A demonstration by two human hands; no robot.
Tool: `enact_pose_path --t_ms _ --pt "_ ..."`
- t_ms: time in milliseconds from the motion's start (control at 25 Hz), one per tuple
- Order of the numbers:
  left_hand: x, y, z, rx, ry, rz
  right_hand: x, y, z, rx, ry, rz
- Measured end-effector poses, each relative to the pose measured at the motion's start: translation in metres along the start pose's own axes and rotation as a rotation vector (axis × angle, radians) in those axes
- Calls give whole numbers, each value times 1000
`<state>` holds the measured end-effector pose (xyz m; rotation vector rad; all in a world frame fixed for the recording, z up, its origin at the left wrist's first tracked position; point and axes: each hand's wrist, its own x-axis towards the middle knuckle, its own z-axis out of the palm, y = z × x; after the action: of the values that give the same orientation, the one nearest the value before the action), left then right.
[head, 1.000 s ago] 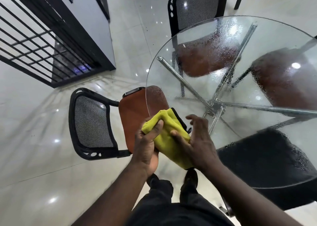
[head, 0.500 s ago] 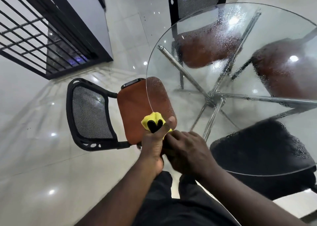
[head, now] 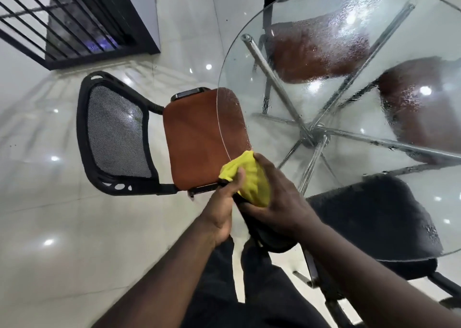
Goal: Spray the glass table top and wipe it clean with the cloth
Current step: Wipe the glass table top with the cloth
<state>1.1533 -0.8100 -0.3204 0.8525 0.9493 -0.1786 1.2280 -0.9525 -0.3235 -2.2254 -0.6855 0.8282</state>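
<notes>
The round glass table top (head: 282,61) fills the right of the view, covered in spray droplets, with chrome legs showing through it. A yellow cloth (head: 252,178) with a black edge is bunched at the table's near left rim. My left hand (head: 224,203) pinches its left end between thumb and fingers. My right hand (head: 279,198) curls around the cloth from the right and holds it against the rim. No spray bottle is in view.
A chair with a brown seat (head: 194,138) and black mesh back (head: 117,133) stands left of the table, partly under the glass. Two more brown seats (head: 316,48) and a black seat (head: 374,215) sit beneath the glass. A black barred gate (head: 62,21) is at top left.
The cloth went from spread between both hands to bunched, and now shows more yellow under my right hand at the rim. The view has shifted closer to the table edge.
</notes>
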Motion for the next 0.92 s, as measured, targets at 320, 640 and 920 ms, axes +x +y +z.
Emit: enact_pose_path --t_ms 320,640,920 --pt "106 -20 -41 101 531 209 98 42 15 -707 182 -47" --pt "160 24 -77 1071 222 917 71 90 52 -702 115 -440" --pt "187 46 -45 -7 320 204 141 90 27 -778 148 -562"
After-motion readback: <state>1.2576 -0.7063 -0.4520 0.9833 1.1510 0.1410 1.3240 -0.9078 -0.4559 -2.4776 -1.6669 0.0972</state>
